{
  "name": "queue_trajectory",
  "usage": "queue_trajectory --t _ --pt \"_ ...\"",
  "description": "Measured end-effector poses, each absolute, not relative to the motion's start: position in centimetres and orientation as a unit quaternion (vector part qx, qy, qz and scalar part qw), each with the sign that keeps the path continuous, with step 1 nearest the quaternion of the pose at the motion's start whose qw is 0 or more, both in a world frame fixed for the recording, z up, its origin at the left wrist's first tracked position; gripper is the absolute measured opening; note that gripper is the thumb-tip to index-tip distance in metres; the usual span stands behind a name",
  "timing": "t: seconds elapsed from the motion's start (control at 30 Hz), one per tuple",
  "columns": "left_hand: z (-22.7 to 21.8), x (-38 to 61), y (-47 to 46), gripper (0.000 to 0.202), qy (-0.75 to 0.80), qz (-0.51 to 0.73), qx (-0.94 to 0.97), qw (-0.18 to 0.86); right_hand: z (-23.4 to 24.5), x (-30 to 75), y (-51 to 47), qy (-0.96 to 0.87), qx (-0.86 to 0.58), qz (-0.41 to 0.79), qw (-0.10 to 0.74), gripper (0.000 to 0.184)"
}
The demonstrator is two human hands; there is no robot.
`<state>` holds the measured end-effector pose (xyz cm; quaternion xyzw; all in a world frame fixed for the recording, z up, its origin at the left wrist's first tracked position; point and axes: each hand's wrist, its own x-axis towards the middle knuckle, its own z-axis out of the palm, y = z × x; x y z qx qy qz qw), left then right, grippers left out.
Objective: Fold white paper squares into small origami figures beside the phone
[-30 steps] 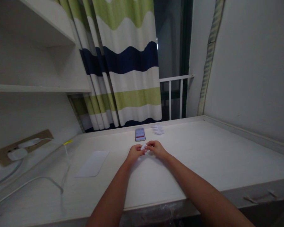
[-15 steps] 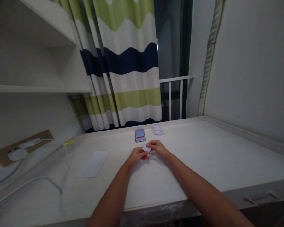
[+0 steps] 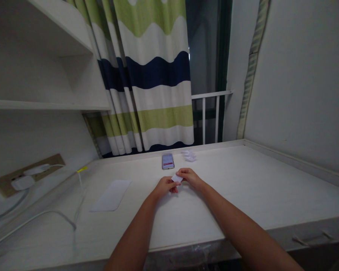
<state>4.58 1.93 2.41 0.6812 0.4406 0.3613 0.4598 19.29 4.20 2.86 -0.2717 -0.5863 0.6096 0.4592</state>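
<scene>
A small piece of folded white paper (image 3: 177, 178) is pinched between my two hands above the white desk (image 3: 203, 218). My left hand (image 3: 166, 186) grips its lower left side, thumb on top and fingers curled beneath. On the upper right edge, the thumb and fingertips of my right hand (image 3: 188, 176) are closed. Just beyond my hands lies a phone (image 3: 168, 161) with its screen lit. To the right of the phone sit several small folded white paper pieces (image 3: 189, 156), close together.
A flat sheet of white paper (image 3: 111, 195) lies to the left of my arms. Farther left, a white cable (image 3: 53, 212) runs over the desk from plugs in a wall socket (image 3: 24, 182). A shelf (image 3: 45, 105) overhangs the left side; a striped curtain (image 3: 161, 71) hangs behind.
More of the small paper's face shows between my fingers, and its angle has shifted slightly. Both hands keep their grip in nearly the same spot. The view has moved slightly.
</scene>
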Motion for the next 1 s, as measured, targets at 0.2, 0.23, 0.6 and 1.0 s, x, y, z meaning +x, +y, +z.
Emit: queue_trajectory --t 0.2,0.23,0.6,1.0 --pt "2.3 4.4 2.2 0.028 0.451 0.375 0.676 0.445 2.9 19.3 4.4 -0.585 -0.296 0.589 0.473 0.029" --pt "2.3 4.4 2.4 0.028 0.454 0.383 0.673 0.442 2.9 19.2 4.5 -0.583 -0.305 0.576 0.485 0.029" --pt "2.3 4.4 2.5 0.033 0.426 0.494 0.614 0.444 0.6 18.8 6.0 -0.704 -0.328 0.429 0.462 0.023" --pt "2.1 4.4 2.7 0.022 0.433 0.505 0.625 0.410 1.2 18.8 5.5 -0.719 -0.363 0.386 0.450 0.017"
